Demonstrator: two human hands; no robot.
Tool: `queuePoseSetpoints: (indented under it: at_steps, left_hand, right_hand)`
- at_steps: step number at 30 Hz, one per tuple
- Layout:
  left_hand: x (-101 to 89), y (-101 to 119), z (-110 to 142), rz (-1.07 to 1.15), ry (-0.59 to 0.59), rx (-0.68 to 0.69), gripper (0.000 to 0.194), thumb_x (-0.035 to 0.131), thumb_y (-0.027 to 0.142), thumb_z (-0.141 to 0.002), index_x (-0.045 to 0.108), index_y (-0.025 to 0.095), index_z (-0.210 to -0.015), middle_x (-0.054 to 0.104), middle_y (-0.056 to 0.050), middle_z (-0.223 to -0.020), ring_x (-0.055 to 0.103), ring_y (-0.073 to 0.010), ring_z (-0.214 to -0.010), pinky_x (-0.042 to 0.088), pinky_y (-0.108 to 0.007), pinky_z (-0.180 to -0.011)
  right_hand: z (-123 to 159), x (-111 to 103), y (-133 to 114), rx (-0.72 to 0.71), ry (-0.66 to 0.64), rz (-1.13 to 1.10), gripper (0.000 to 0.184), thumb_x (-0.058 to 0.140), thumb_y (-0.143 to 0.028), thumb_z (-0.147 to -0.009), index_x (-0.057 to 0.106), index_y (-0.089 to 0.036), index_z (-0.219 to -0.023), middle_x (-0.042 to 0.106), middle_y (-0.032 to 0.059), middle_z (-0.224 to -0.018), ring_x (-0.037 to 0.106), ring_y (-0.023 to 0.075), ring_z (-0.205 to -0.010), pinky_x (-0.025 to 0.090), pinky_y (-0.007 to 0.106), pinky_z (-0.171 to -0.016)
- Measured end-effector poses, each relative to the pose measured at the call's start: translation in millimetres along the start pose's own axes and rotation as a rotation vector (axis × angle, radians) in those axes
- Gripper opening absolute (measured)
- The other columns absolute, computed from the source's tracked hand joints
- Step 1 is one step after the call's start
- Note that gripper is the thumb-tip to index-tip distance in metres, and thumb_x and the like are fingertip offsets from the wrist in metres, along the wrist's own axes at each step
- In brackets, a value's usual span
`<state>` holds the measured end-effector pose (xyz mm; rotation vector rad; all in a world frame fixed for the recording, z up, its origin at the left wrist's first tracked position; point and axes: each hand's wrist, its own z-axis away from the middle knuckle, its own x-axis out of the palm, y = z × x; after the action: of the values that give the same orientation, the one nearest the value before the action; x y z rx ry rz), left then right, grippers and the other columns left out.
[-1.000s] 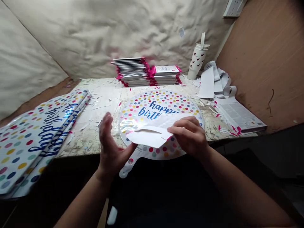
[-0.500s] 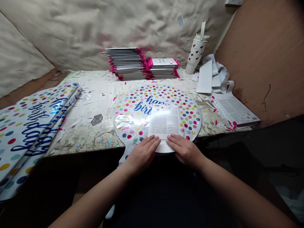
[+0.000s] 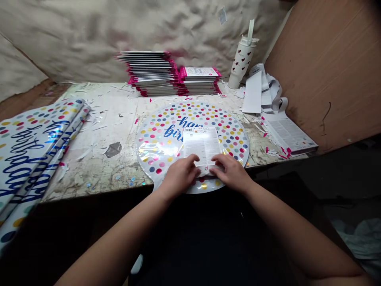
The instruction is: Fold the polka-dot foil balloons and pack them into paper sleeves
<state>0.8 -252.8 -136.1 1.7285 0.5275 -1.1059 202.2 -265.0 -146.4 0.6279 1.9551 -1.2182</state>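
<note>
- vs. earlier view: both hands moved closer together; fingers no longer lie flat, now bent & curled at the card's lower edge. Camera view also shifted a bit, so everything on the bench sits further left/up.
- L hand (image 3: 180, 174): fingers (image 3: 190, 162) curved, tips on lower edge of card; can't tell if pinching or just pressing.
- R hand (image 3: 230, 172): fingers (image 3: 218, 161) bent the same way, tips on same edge, just beside L hand; grip also unclear.
- White printed card (image 3: 202, 145): thin paper w/ barcode at top, small text, lies on the balloon, lower part under the fingers, a narrow white strip showing below them.
- Round foil balloon (image 3: 235, 137): flat, shiny, multicolour polka dots, blue script partly covered by card; lies flat on bench, in front of both hands, neck under L wrist.
- Workbench (image 3: 101, 171): scuffed, pale, littered w/ scraps & glitter bits.
- Further back: tall stack of packaged balloons (image 3: 149, 73) w/ pink edges, shorter stack (image 3: 200, 81) just beside it, white heart-print tumbler w/ straw (image 3: 239, 59).
- R side: curled white paper offcuts (image 3: 262, 93), printed sheets (image 3: 288, 135).
- L side: folded polka-dot foil balloons (image 3: 32, 147), overhanging bench edge.
</note>
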Motion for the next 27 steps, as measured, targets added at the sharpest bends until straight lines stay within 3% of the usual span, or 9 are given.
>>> queuePoseSetpoints:
  at_steps: [2,7,11,15,18,21,23,25,27]
  left_hand:
    - [2.5,-2,-4,-0.069,0.018,0.073,0.032,0.056,0.019,-0.079,0.056,0.023,-0.111,0.066,-0.005,-0.096,0.062,-0.0216,-0.089,0.05,-0.035,-0.077]
    - [7.8,-12,16,-0.276,-0.016,0.486,0.035,0.044,0.011,-0.085,0.055,0.016,-0.118,0.058,-0.012,-0.121,0.051,-0.0255,-0.115,0.044,-0.04,-0.094]
    - [7.7,-10,33,-0.315,-0.097,0.492,0.05,0.044,0.013,-0.085,0.039,0.019,-0.135,0.047,-0.014,-0.133,0.039,-0.0298,-0.126,0.039,-0.046,-0.099]
    - [11.4,-9,33,-0.31,-0.101,0.476,0.043,0.045,0.026,-0.088,0.045,0.02,-0.13,0.046,-0.017,-0.134,0.035,-0.0332,-0.128,0.035,-0.049,-0.101]
    - [9.8,-18,31,-0.293,-0.116,0.485,0.045,0.044,0.024,-0.088,0.043,0.018,-0.132,0.044,-0.015,-0.136,0.036,-0.0317,-0.128,0.036,-0.048,-0.101]
    - [-5.5,-26,36,-0.275,-0.054,0.407,0.042,0.046,0.026,-0.087,0.049,0.016,-0.128,0.048,-0.015,-0.133,0.042,-0.0332,-0.123,0.036,-0.051,-0.099]
    - [-20.0,-23,43,-0.188,0.056,0.261,0.032,0.051,0.03,-0.084,0.062,0.017,-0.111,0.057,-0.015,-0.122,0.048,-0.0347,-0.117,0.036,-0.052,-0.097]
    - [-30.6,-10,49,0.069,0.08,0.053,0.023,0.053,0.033,-0.083,0.068,0.017,-0.09,0.066,-0.013,-0.102,0.058,-0.0307,-0.101,0.042,-0.047,-0.091]
    - [-32.4,7,50,0.545,-0.028,-0.207,0.023,0.054,0.036,-0.083,0.067,0.018,-0.084,0.068,-0.009,-0.087,0.064,-0.0227,-0.081,0.05,-0.035,-0.075]
  right_hand:
    - [-5,0,5,-0.083,-0.006,0.072,0.016,0.06,-0.023,-0.08,0.063,-0.022,-0.096,0.062,0.0072,-0.095,0.058,0.0209,-0.09,0.048,0.037,-0.081]
    - [2,5,14,-0.344,-0.011,0.166,0.021,0.048,-0.016,-0.086,0.065,-0.017,-0.099,0.06,0.0131,-0.111,0.057,0.0225,-0.102,0.048,0.037,-0.086]
    - [11,5,13,-0.372,0.001,0.151,0.022,0.045,-0.015,-0.088,0.064,-0.014,-0.099,0.064,0.0123,-0.104,0.059,0.0211,-0.102,0.05,0.034,-0.087]
    - [15,4,12,-0.422,-0.03,0.189,0.027,0.053,-0.028,-0.086,0.063,-0.013,-0.105,0.061,0.0154,-0.112,0.055,0.0249,-0.11,0.048,0.037,-0.092]
    - [19,5,13,-0.468,-0.053,0.337,0.031,0.05,-0.02,-0.086,0.059,-0.008,-0.113,0.058,0.0193,-0.119,0.052,0.0271,-0.114,0.048,0.039,-0.093]
    - [23,0,13,-0.555,-0.039,0.511,0.034,0.04,-0.005,-0.086,0.057,-0.003,-0.115,0.059,0.0209,-0.117,0.055,0.0269,-0.111,0.05,0.039,-0.09]
    - [25,-7,9,-0.574,0.0,0.568,0.035,0.037,-0.001,-0.086,0.058,-0.003,-0.114,0.061,0.02,-0.114,0.058,0.0255,-0.108,0.051,0.038,-0.089]
    - [24,-15,0,-0.537,0.064,0.578,0.036,0.037,0.0,-0.085,0.059,-0.002,-0.113,0.062,0.02,-0.113,0.059,0.0247,-0.107,0.052,0.037,-0.089]
    - [22,-20,-14,-0.498,0.125,0.575,0.035,0.038,0.0,-0.085,0.059,-0.002,-0.113,0.063,0.0206,-0.111,0.06,0.0253,-0.105,0.052,0.037,-0.087]
